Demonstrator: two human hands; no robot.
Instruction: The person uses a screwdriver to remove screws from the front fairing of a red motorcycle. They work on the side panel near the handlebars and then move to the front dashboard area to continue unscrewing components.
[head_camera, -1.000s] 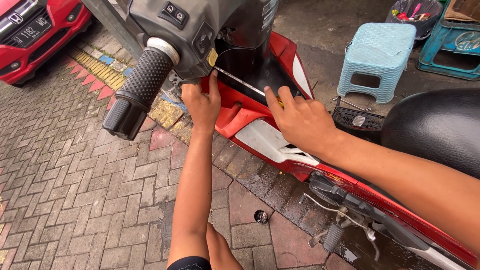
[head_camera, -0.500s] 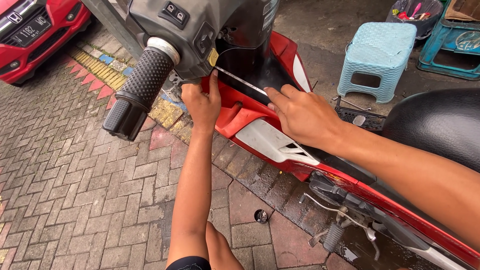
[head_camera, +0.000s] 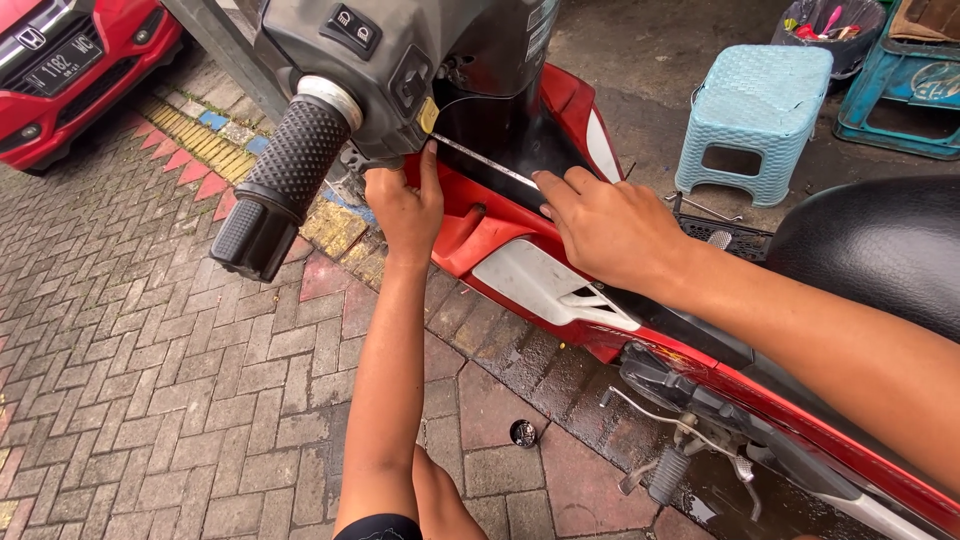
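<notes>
Barely shifted since before: left hand (head_camera: 405, 205) and right hand (head_camera: 600, 225), both open, pressed flat on scooter panel (head_camera: 500, 235); panel unremoved.

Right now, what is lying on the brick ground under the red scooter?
Under the red scooter, a small dark round cap lies on the wet brick paving, beside the kickstand. The ground farther under the body is hidden.

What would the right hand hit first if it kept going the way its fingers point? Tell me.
Probably the left hand: the right hand points left along the red scooter panel toward it. Depth is unclear; the black inner cover may come first.
</notes>
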